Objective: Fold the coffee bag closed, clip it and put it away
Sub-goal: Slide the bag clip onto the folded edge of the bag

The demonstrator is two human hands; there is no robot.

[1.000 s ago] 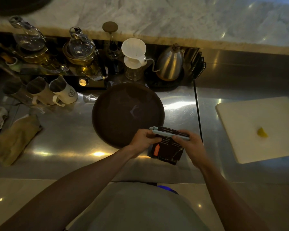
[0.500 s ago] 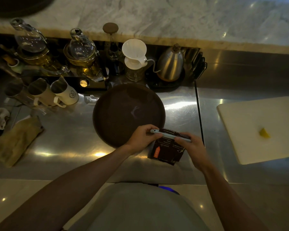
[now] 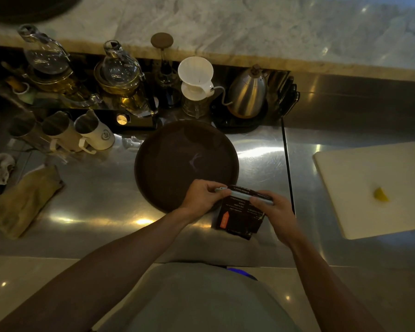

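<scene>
A dark coffee bag [image 3: 240, 218] with an orange mark stands on the steel counter near its front edge, beside the round tray. A long pale clip [image 3: 242, 194] lies across its folded top. My left hand [image 3: 203, 197] pinches the clip's left end. My right hand [image 3: 274, 210] holds the clip's right end and the bag's top corner. Whether the clip is fully snapped shut I cannot tell.
A round dark tray [image 3: 177, 164] sits just behind the bag. Behind it stand a white dripper [image 3: 197, 77], a steel kettle [image 3: 248, 94], glass pots and three mugs [image 3: 65, 133]. A white cutting board [image 3: 374, 188] with a lemon piece [image 3: 380, 194] lies at right; cloths [image 3: 24, 200] lie at left.
Both hands stay on the clip at the bag's top. They and the bag have shifted only slightly.
</scene>
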